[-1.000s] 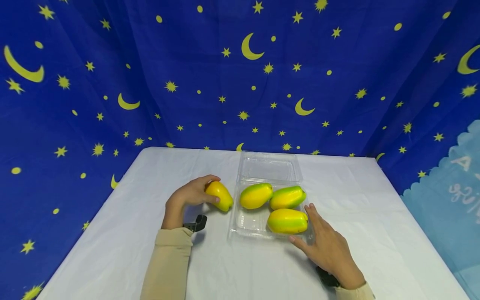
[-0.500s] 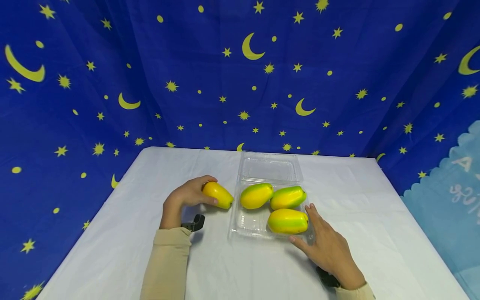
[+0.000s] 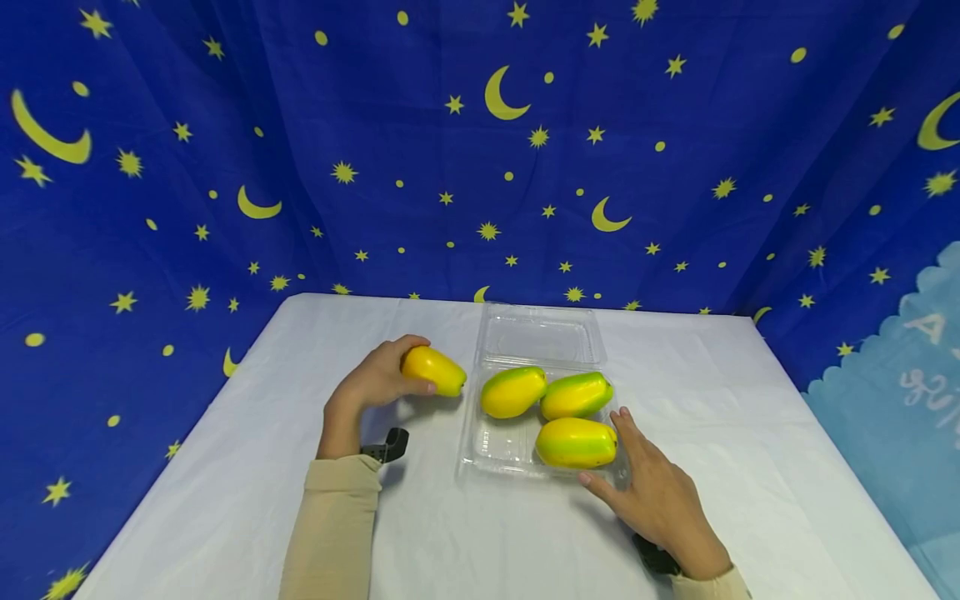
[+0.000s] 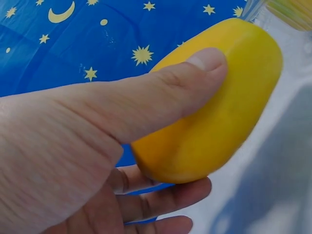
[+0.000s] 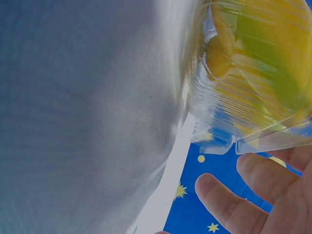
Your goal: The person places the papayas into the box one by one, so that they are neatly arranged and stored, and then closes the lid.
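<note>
The left hand [image 3: 375, 379] pinches a fruit [image 3: 437, 372], now lifted off the worktop [image 3: 750, 408], seemingly free to carry, outside the box [image 3: 497, 450]; the right hand [image 3: 655, 492] spreads alongside

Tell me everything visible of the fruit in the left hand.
Oblong, smooth and glossy, the fruit is mostly yellow, orange at one end, with a small dark tip at the other, toward the clear container. The left hand grips it toward the orange end; it tilts, apparently above the white tablecloth.
</note>
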The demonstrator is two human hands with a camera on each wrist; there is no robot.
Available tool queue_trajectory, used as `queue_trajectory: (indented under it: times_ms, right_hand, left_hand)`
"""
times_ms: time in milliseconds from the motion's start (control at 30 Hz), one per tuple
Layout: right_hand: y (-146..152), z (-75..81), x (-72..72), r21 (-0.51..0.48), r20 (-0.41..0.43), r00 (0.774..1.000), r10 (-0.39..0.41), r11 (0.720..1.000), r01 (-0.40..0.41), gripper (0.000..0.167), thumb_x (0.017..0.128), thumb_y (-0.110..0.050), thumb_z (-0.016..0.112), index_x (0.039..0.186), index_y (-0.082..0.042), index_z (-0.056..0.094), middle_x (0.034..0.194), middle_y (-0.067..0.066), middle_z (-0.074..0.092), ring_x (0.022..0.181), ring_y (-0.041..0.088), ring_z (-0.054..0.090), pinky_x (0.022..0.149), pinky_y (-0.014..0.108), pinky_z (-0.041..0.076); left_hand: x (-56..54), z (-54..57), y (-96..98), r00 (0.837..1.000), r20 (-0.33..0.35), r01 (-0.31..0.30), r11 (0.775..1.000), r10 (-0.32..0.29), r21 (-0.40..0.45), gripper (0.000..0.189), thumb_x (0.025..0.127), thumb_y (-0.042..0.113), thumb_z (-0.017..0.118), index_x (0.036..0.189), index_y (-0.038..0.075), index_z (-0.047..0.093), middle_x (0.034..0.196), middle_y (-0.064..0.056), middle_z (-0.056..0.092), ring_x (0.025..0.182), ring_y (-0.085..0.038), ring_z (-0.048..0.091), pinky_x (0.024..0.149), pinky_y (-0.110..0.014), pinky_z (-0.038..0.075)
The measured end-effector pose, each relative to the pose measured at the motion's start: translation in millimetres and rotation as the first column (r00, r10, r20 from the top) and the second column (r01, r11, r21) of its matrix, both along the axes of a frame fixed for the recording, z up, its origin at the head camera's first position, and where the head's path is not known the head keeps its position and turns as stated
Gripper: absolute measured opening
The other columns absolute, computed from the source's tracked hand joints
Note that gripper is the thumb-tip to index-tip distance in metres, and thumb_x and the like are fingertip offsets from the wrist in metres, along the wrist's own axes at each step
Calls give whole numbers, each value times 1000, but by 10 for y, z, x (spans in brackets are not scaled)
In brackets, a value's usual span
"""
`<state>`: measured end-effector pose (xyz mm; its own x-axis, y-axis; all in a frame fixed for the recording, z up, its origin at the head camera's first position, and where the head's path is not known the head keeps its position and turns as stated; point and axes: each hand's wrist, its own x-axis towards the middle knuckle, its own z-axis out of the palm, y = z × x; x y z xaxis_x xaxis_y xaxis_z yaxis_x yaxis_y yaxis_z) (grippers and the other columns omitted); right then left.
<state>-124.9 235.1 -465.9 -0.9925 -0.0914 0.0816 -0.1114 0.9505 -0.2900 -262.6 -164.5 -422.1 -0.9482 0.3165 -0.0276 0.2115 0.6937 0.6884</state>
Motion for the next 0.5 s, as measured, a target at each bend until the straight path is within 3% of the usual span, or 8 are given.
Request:
queue_trajectory:
  times_ms: [200,500]
  right_hand:
    - [2,-15,5,6,-2,1000,5,1000,-5,108,82,-82,53,159,-12,27,164,14,28,134,44,50,86,65,52]
    - [16,-23,5,13,0,1000,12,1000,-12,109,82,-83,51,160,-12,25,165,14,27,135,44,49,87,65,51]
  left_hand:
    - [-6,29,39,998,-44,-42,999,43,23,78,80,35,84,145,12,48,134,-12,57,115,-29,55,106,-50,43]
    - [10,83,86,995,-49,-87,994,90,61,80,79,43,84,144,15,47,142,-8,54,120,-29,55,108,-50,42]
